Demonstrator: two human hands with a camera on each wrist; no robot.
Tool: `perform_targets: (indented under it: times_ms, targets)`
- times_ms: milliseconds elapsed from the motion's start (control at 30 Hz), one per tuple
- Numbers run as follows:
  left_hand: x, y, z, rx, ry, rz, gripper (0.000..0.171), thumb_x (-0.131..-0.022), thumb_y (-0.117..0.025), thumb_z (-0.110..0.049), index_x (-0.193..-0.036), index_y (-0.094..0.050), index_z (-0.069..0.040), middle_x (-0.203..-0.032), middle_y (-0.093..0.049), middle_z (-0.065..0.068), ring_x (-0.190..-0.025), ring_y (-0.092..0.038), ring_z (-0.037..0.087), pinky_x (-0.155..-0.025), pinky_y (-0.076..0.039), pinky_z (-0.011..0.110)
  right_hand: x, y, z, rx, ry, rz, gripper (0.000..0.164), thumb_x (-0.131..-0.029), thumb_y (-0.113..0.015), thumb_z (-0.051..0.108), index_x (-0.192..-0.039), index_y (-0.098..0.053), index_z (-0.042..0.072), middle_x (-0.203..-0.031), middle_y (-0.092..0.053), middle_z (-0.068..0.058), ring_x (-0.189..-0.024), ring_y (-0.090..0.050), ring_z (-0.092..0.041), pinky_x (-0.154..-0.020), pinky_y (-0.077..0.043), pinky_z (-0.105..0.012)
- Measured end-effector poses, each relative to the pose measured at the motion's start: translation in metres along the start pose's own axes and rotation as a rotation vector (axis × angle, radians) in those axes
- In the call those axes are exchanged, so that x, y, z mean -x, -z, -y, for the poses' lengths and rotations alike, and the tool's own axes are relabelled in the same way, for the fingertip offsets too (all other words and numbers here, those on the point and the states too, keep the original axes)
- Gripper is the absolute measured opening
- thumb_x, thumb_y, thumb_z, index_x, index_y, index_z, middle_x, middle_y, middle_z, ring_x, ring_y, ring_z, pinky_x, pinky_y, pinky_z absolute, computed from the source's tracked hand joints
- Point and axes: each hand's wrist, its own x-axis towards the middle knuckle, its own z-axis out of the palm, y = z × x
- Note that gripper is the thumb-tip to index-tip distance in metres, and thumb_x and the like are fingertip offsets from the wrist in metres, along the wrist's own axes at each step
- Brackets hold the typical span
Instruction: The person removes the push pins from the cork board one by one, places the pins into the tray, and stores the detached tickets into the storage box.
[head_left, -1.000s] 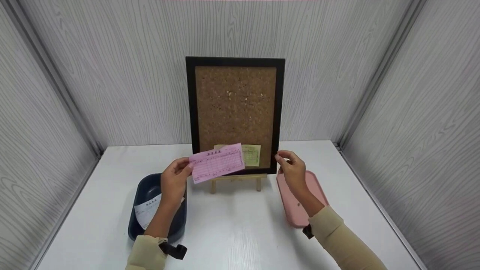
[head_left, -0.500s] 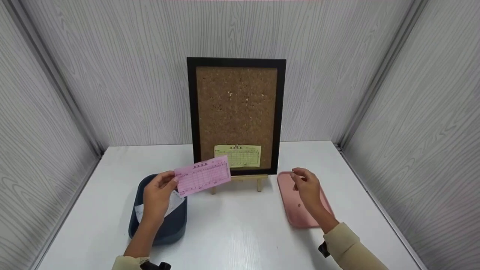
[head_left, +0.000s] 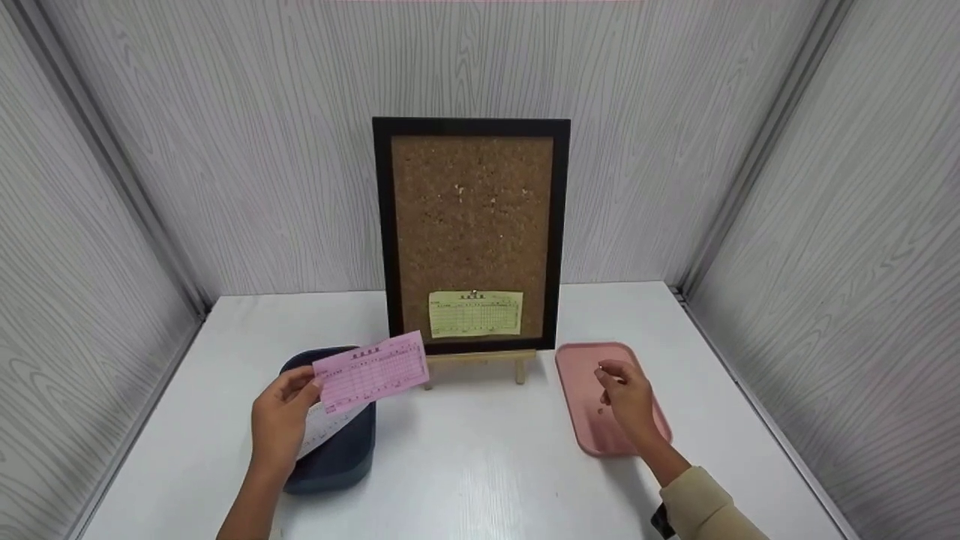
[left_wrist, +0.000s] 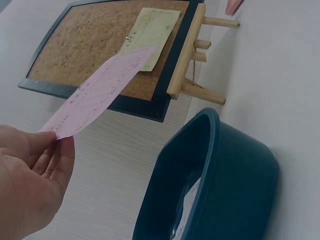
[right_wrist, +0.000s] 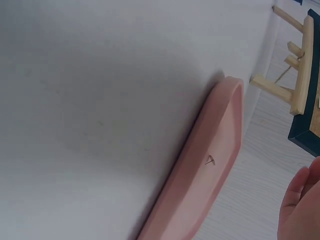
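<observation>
My left hand pinches a pink printed slip by its left end, above the dark blue bin. A white printed slip lies in that bin, partly hidden. Over the pink tray, my right hand has thumb and fingertips together on a tiny shiny thing that looks like a pushpin. Another small pushpin lies in the tray below. A yellow-green slip is fixed by a pin near its top edge to the lower part of the cork board.
The black-framed board stands on a small wooden easel at the back of the white table. Pale wood-grain walls enclose the table on the back and both sides.
My left hand has drawn the pink slip left and down, away from the board, uncovering the yellow-green slip. My right hand has moved right and down from the board's edge to over the tray.
</observation>
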Motion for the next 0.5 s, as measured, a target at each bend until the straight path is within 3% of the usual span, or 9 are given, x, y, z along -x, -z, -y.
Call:
perform_targets:
  times_ms: [267, 500]
  targets:
    - [-0.002, 0.019, 0.014, -0.047, 0.079, -0.047, 0.038, -0.103, -0.058, -0.031, -0.135, -0.061, -0.011, -0.13, -0.065, 0.01, -0.098, -0.065, 0.001, -0.081, -0.05, 0.01, 0.007, 0.007, -0.013, 0.021, -0.056, -0.036, 0.017, -0.096, -0.066, 0.002, -0.111, -0.068, -0.004, -0.099, -0.067, -0.02, -0.056, -0.058, -0.018, -0.053, -0.049, -0.025]
    - [-0.006, 0.032, 0.025, -0.083, 0.106, -0.117, 0.037, -0.103, -0.058, -0.026, -0.135, -0.061, -0.008, -0.128, -0.064, 0.012, -0.097, -0.061, -0.001, -0.078, -0.048, 0.006, 0.013, 0.018, -0.026, 0.104, -0.136, -0.042, 0.023, -0.097, -0.065, 0.005, -0.117, -0.066, -0.006, -0.102, -0.067, -0.018, -0.063, -0.058, -0.017, -0.055, -0.049, -0.024]
